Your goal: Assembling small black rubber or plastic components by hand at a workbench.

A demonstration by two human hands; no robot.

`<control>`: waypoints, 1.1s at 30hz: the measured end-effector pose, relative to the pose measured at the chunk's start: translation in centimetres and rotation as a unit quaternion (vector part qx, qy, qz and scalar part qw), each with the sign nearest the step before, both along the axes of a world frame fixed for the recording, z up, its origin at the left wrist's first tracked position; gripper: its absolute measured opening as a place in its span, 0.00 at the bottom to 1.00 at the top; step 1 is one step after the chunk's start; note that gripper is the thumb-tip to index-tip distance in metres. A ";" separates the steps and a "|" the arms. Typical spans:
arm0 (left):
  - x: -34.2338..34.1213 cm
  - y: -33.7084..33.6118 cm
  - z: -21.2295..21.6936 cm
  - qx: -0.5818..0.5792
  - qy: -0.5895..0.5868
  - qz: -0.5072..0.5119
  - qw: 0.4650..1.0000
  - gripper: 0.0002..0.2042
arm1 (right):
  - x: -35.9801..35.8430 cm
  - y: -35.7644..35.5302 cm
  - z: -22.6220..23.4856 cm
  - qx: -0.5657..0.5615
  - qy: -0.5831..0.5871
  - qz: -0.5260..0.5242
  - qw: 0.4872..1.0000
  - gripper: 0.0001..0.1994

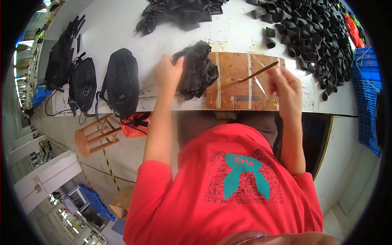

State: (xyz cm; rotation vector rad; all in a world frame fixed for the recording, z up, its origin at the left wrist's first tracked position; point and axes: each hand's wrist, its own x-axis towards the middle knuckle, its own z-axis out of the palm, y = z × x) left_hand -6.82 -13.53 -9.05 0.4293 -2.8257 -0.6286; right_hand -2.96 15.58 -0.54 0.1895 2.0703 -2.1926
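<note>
My left hand [168,72] is at the left edge of a heap of black fabric pieces [196,69], its thumb and fingers apart and nothing visible between them. My right hand [286,87] is raised over the right side of a brown board [230,67], its fingers curled closed and slightly blurred. A thin dark brown strip [261,71] slants down leftward from these fingertips across the board; its exact kind is unclear. Pale tape bands cross the board, which lies flat at the table's near edge.
Many black folded loops [304,34] cover the far right, beside a blue plastic crate [367,87]. More black fabric [179,14] lies at the back. Two black bags [122,83] and dark strips [65,55] are on the left. A wooden stool [96,134] stands below.
</note>
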 end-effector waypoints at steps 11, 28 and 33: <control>-0.6 -1.4 2.8 0.182 0.040 -0.007 0.983 0.10 | 2.2 -2.9 0.9 0.097 -0.022 0.106 0.989 0.09; 6.9 13.2 11.3 0.385 0.164 -0.186 0.889 0.03 | 2.2 -3.8 3.7 0.285 0.385 -0.032 0.877 0.05; 5.8 14.1 12.5 0.700 0.059 -0.089 0.706 0.07 | 1.5 -3.6 1.8 0.329 0.337 -0.147 0.870 0.06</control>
